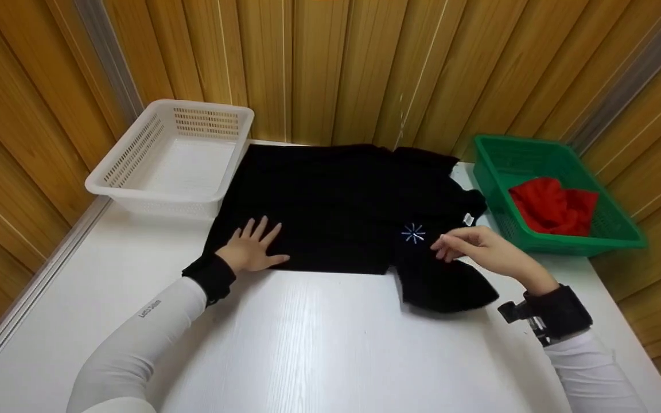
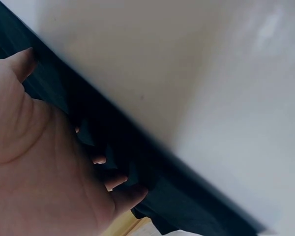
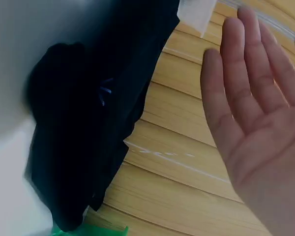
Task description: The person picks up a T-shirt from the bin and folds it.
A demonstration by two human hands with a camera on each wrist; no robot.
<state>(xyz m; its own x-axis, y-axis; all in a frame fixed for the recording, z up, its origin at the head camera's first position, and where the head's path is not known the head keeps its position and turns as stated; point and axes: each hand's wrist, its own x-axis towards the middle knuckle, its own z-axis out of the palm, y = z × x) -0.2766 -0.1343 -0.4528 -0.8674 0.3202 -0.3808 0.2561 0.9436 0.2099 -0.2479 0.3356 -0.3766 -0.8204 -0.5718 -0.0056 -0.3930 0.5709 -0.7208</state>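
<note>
A black T-shirt [image 1: 319,195] lies spread sideways on the white table, its neck toward the right. It bears a pale starburst print [image 1: 413,233] and a white neck label [image 1: 468,219]. My left hand [image 1: 250,249] rests on the shirt near its bottom left corner, fingers spread; the left wrist view shows this hand [image 2: 44,162] against the dark cloth. Over the near sleeve [image 1: 448,287] hovers my right hand [image 1: 482,249], fingers slightly bent. In the right wrist view, that hand [image 3: 265,113] holds nothing and stands apart from the shirt [image 3: 88,123].
A white plastic basket [image 1: 164,196] stands at the back left, against the shirt's left side. At the right is a green basket [image 1: 583,246] with a crumpled red cloth [image 1: 560,206] inside. Wood-patterned walls [image 1: 319,69] enclose the table [image 1: 307,344] at the back and sides.
</note>
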